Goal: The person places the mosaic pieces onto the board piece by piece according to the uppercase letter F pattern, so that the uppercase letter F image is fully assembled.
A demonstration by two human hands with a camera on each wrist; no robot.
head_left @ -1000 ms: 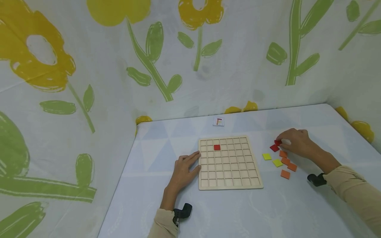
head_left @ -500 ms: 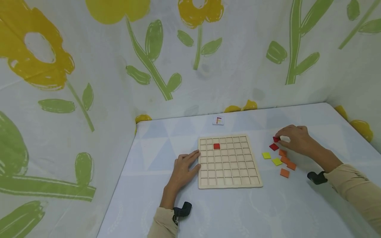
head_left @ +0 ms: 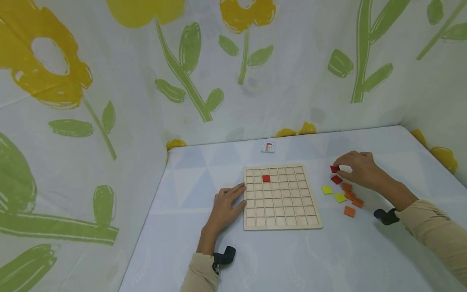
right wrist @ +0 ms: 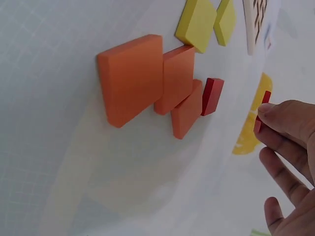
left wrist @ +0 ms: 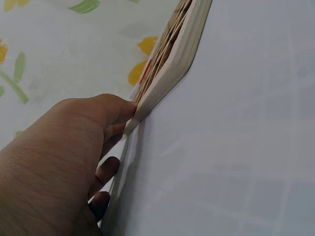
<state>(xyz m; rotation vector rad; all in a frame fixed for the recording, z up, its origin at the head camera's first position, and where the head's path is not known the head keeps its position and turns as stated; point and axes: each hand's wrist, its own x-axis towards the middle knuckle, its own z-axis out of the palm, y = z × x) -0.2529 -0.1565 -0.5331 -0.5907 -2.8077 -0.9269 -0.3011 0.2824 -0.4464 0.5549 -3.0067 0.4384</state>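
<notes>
My right hand (head_left: pixel 357 167) has drawn its pinched tile (head_left: pixel 333 169) clear of the other red (head_left: pixel 336 179), unobstructed, I judge; my left hand (head_left: pixel 225 207), fingers extended, touches the board (head_left: pixel 281 202).

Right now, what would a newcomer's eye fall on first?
Probably the big yellow flower on the backdrop, upper left in the head view. Then the lone red tile set in the wooden grid board, and, right of the board, the right hand pinching another red tile.
</notes>
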